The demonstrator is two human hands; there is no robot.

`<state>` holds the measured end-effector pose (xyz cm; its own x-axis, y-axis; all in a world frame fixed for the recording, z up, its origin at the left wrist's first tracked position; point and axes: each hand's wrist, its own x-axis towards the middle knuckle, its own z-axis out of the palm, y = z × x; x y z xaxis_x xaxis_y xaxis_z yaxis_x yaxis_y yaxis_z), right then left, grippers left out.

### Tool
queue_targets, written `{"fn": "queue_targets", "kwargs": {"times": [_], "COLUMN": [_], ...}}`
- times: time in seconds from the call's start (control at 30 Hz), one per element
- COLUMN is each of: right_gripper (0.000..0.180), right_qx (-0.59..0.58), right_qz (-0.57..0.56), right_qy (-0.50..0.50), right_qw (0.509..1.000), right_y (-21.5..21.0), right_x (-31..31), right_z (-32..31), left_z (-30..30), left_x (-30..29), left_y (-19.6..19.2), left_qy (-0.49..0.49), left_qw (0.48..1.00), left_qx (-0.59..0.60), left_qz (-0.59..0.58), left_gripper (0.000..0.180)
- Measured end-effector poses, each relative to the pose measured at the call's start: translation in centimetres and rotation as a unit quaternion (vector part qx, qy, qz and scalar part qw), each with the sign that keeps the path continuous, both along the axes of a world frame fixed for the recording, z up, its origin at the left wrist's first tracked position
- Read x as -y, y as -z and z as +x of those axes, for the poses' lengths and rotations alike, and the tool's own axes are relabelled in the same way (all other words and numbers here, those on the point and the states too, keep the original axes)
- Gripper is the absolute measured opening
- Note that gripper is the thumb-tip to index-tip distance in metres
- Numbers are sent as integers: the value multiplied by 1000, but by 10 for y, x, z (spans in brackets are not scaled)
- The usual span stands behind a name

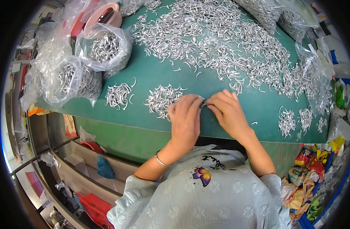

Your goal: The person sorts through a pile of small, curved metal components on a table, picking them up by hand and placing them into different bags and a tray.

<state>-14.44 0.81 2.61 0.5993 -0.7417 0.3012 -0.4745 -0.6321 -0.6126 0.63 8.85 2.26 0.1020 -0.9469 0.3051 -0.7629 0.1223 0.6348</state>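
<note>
My left hand (185, 118) is closed, its fingertips pinched by a small silver curved metal piece (201, 98) just above the table. Facing it, my right hand (229, 113) is also closed, thumb and forefinger together at the same spot; what lies between them is too small to make out. Right beside my left hand, partly behind its fingers, is a small heap of silver curved pieces (161, 100). Another small heap (119, 95) lies farther left. A single loose piece (254, 123) rests below my right hand.
A large spread of the same pieces (205, 38) covers the far side of the green table (138, 76). Filled clear bags (121, 49) and a pink basin (113, 17) stand at left. Several small piles (287, 122) lie near the right edge. Shelving (87, 171) is below left.
</note>
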Motion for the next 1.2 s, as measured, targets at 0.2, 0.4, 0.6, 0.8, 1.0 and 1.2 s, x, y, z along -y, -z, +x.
{"fn": "queue_targets", "kwargs": {"times": [0.2, 0.4, 0.6, 0.8, 1.0, 1.2], "right_gripper": [13, 12, 10, 7, 7, 11], "right_qx": [-34, -88, -169, -154, 152, 166], "right_qz": [19, 12, -55, -20, 282, 332], "right_qy": [67, 62, 268, 335, 262, 238], "right_qw": [997, 994, 947, 929, 910, 897], "right_y": [-13, -11, -15, -19, -7, 3], "right_x": [-13, -23, -2, 2, 1, 2], "right_z": [-26, -42, -79, -121, -89, -88], "left_z": [-5, 2, -31, 3, 3, -11], "left_x": [8, 10, 38, 15, 5, 7], "left_y": [7, 4, 9, 4, -3, -6], "left_qy": [92, 72, 169, 172, 110, 101], "left_qw": [994, 996, 983, 981, 993, 995], "left_qx": [63, 57, 69, 88, 29, 12], "left_qz": [14, -7, -32, -3, -4, -9], "left_gripper": [31, 30, 36, 31, 31, 32]}}
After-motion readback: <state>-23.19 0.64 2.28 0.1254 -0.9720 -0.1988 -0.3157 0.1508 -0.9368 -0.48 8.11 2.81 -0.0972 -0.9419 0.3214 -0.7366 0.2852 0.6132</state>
